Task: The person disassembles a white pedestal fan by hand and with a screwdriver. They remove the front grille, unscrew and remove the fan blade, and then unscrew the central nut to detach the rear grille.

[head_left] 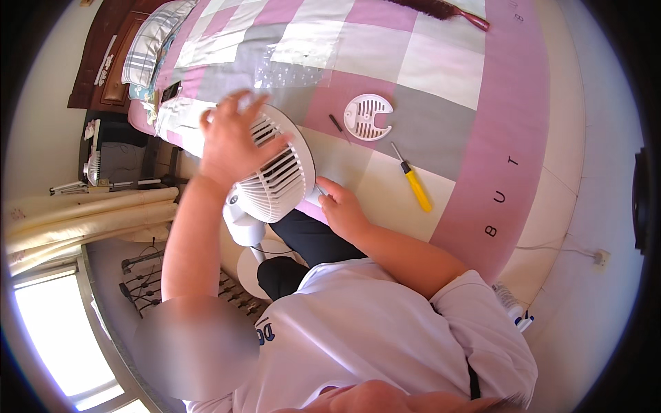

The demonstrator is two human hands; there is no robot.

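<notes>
A white electric fan (272, 180) on a stand is tilted in front of me, with the slatted back of its head toward me. Over the upper left of the slats is my left hand (234, 141), fingers spread and slightly blurred, the thumb side by the grille. My right hand (342, 212) is closed at the fan's right rim, pinching a thin grey rod (320, 191) whose kind I cannot tell. On the bed lie a round white slotted cover (359, 126) with a notch, a yellow-handled screwdriver (416, 189) and a small dark-handled tool (335, 123).
A checked pink, grey and white bedspread (441, 65) covers the bed. On it are a clear plastic bag (296, 63), a phone (171, 91) and a dark bristle brush (441, 9). The fan's round white base (249, 274) stands beside my knees. A cable runs to a wall socket (602, 258).
</notes>
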